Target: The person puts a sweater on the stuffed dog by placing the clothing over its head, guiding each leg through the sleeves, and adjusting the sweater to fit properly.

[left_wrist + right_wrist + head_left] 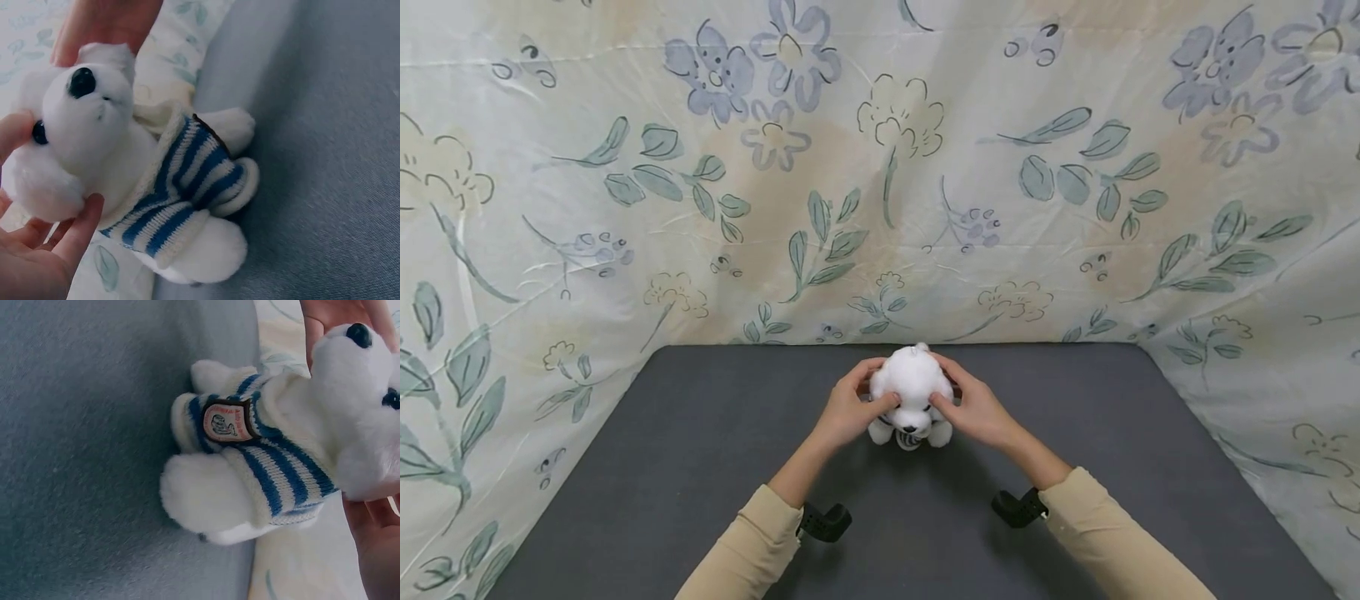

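Note:
A white plush dog [913, 379] sits on the dark grey table near its back edge, facing me. It wears a blue and white striped knit sweater [187, 178], with a stitched patch [227, 421] on the front. My left hand [847, 408] grips one side of its head, thumb beside the eye and fingers behind. My right hand [977, 408] holds the other side the same way, thumb near the other eye. In the left wrist view the left fingers curl round the ear. The paws rest on the tabletop.
The grey tabletop [700, 467] spreads around the toy. A floral cloth [820, 250] hangs behind it and along both sides. Black wrist devices [826, 523] stick out from both wrists below the beige sleeves [748, 546].

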Tool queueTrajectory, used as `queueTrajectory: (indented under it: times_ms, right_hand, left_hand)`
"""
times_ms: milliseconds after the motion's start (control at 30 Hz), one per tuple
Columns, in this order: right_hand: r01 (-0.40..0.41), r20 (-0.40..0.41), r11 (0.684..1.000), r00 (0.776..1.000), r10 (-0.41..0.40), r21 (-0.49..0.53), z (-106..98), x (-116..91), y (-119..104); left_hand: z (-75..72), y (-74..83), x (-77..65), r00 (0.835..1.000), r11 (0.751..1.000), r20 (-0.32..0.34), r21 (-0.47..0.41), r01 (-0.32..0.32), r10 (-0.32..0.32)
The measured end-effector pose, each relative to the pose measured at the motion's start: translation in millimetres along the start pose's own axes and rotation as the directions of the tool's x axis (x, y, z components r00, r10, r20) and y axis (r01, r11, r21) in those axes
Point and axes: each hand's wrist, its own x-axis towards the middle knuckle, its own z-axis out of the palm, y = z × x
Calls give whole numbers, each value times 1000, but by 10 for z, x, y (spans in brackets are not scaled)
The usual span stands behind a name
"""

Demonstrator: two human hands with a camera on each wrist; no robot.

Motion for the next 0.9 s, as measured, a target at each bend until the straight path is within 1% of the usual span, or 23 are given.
queueTrajectory:
  times_ms: [67, 133, 233, 300, 367, 467, 567, 700, 800, 900]
  right_hand:
    - [-4, 2, 1000, 1000, 4, 1, 1, -5, 38]
    - [-14, 6, 1000, 1000, 14, 1, 4, 2, 83]
    - [-20, 7, 1000, 1000, 20, -11, 24, 26, 248]
    - [-27, 10, 999, 1000, 27, -30, 20, 25, 268]
    - [-18, 9, 998, 1000, 18, -60, 17, 22, 307]
    - [8, 0, 993, 1000, -8, -119, 12, 16, 322]
    - [16, -7, 984, 1000, -17, -178, -3, 18, 313]
    - [21, 2, 973, 1000, -22, -232, -44, 3, 303]
    - [35, 6, 961, 999, -35, -276, -98, -44, 323]
    - [50, -3, 933, 999, -54, -357, -175, -114, 365]
  left_hand:
    - [17, -9, 10, 1000, 1000, 1, 18, 2, -2]
    - [42, -126, 66, 1000, 1000, -8, 29, 0, 1]
    - [74, -292, 141, 1000, 999, -17, 46, -3, 3]
    - [88, -405, 181, 1000, 998, -15, 62, -5, 6]
    - [79, -402, 172, 1000, 996, 2, 86, -3, 3]
    - [43, -386, 159, 999, 991, 36, 135, -15, 10]
    - [-4, -367, 155, 998, 985, 64, 170, -31, 21]
    - [-69, -360, 132, 997, 984, 68, 176, -39, 28]
    - [-134, -372, 83, 998, 982, 63, 187, -31, 20]
    - [-228, -413, 21, 998, 975, 58, 222, -30, 18]
